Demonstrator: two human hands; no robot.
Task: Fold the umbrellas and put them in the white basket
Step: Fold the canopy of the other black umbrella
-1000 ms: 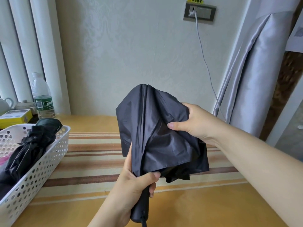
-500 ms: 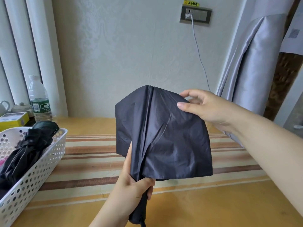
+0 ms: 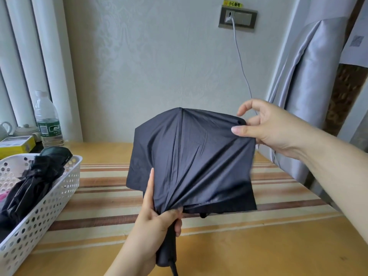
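A dark collapsed umbrella [image 3: 191,156] is held upright over the table, its canopy loose and spread out. My left hand [image 3: 157,222] grips it low down, where the cloth gathers above the handle. My right hand [image 3: 256,126] pinches the canopy's upper right corner and holds it stretched out to the right. The white perforated basket [image 3: 49,204] stands at the left edge of the table. A folded black umbrella [image 3: 33,180] lies inside it.
A striped cloth [image 3: 103,196] covers the wooden table [image 3: 258,250]. At the back left stand a water bottle [image 3: 47,120], a yellow box [image 3: 16,144] and a small teapot. A cable hangs from a wall socket [image 3: 237,16]. A grey curtain [image 3: 302,96] hangs at the right.
My right hand let go of the bunched cloth in the middle, moved up and right, and now pulls a corner of the canopy out flat. My left hand kept its grip.
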